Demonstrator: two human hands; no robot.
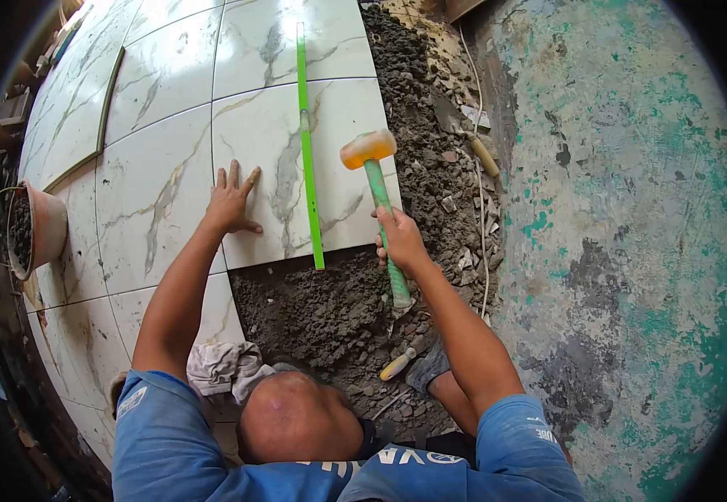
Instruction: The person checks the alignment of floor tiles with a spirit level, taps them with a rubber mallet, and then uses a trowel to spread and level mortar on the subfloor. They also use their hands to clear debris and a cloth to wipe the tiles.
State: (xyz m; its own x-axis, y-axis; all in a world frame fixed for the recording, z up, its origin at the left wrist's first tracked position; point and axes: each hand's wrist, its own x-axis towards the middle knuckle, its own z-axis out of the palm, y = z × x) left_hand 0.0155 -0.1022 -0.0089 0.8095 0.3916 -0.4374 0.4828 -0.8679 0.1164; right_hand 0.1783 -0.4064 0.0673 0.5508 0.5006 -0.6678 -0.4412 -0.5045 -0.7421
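Note:
My right hand [399, 240] is wrapped round the green handle of a rubber mallet [369, 149], whose pale orange head is raised over the right side of a marbled floor tile [255, 142]. On that same tile my left hand [231, 201] lies flat with its fingers spread, near the tile's left edge. Between the hands a bright green spirit level [309, 184] runs lengthwise over this tile and the one beyond. Its near end juts slightly past the tile's front edge, over dark, crumbly mortar [305, 309].
A bucket of mortar [46, 230] stands at the left on laid tiles. One loose tile [75, 125] rests on others. A yellow-handled tool [397, 365], a wooden handle [486, 156] and a cable [482, 92] lie along the rubble by the peeling green wall [614, 167]. A rag [223, 368] lies near my knee.

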